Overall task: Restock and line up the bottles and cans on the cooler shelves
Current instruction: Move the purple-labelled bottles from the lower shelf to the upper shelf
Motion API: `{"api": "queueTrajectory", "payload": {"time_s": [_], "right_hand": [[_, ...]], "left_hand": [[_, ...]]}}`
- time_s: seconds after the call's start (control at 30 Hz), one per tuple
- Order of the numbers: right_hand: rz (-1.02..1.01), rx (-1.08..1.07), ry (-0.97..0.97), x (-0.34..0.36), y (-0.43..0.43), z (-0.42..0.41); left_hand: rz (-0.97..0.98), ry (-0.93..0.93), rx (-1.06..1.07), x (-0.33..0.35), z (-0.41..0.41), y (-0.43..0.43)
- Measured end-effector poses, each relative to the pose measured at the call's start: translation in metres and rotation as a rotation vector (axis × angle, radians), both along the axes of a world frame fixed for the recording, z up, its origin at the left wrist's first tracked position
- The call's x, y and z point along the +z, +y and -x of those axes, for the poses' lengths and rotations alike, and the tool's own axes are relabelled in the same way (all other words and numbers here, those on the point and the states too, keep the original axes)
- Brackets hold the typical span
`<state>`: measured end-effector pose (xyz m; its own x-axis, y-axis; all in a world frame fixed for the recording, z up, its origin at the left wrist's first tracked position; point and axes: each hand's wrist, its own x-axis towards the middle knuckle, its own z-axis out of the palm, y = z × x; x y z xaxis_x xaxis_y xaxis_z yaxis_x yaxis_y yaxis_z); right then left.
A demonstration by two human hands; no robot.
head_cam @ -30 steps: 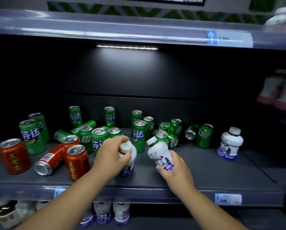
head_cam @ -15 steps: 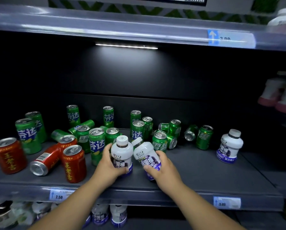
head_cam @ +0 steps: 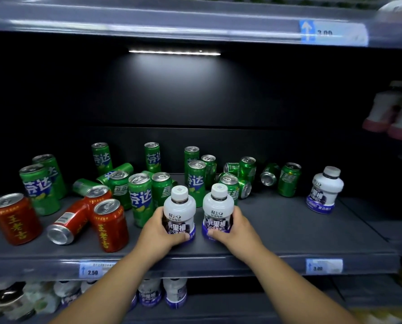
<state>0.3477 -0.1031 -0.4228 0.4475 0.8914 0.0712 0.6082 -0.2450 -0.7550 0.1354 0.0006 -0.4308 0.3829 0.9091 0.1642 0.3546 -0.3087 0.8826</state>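
Two white bottles with purple labels stand upright side by side near the front of the dark shelf [head_cam: 277, 225]. My left hand [head_cam: 156, 232] grips the left bottle [head_cam: 179, 206] round its lower half. My right hand [head_cam: 238, 230] grips the right bottle [head_cam: 217, 204] the same way. A third white bottle [head_cam: 325, 190] stands alone at the right of the shelf. Behind the hands, several green cans [head_cam: 139, 195] stand or lie in disorder. Red cans [head_cam: 109, 225] are at the left, one of them lying on its side [head_cam: 69, 222].
Price tags [head_cam: 95, 270] sit on the shelf's front rail. The shelf below holds more white bottles [head_cam: 162, 293]. Pink-based bottles [head_cam: 391, 113] are blurred at the right edge. The upper shelf rail [head_cam: 172, 19] runs across the top.
Both bottles were tilted or grasped from above a second ago; now both stand upright next to each other, labels facing front, with each hand round a bottle's base.
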Motion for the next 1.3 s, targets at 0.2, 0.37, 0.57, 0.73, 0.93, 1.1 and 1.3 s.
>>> {"api": "queueTrajectory", "payload": {"time_s": [0.2,0.37,0.57,0.73,0.93,1.1,1.3], "right_hand": [[-0.037,0.011,0.120,0.006,0.003,0.002],[-0.083,0.036,0.246,0.010,0.002,-0.001],[-0.208,0.088,0.387,0.034,-0.023,0.007],[-0.338,0.145,0.437,0.073,-0.054,0.008],[-0.434,0.231,0.457,0.122,-0.103,0.003],[-0.521,0.298,0.429,0.155,-0.130,0.002],[-0.609,0.342,0.409,0.197,-0.141,0.016]], "left_hand": [[0.081,-0.031,-0.080,0.001,-0.002,0.003],[0.144,-0.074,-0.077,0.006,-0.007,0.001],[0.125,-0.206,-0.085,0.037,-0.008,-0.036],[0.074,-0.292,-0.060,0.081,-0.007,-0.077],[-0.006,-0.357,-0.019,0.133,-0.012,-0.134],[-0.054,-0.424,-0.030,0.167,-0.010,-0.172],[-0.197,-0.440,-0.025,0.212,0.007,-0.196]]}}
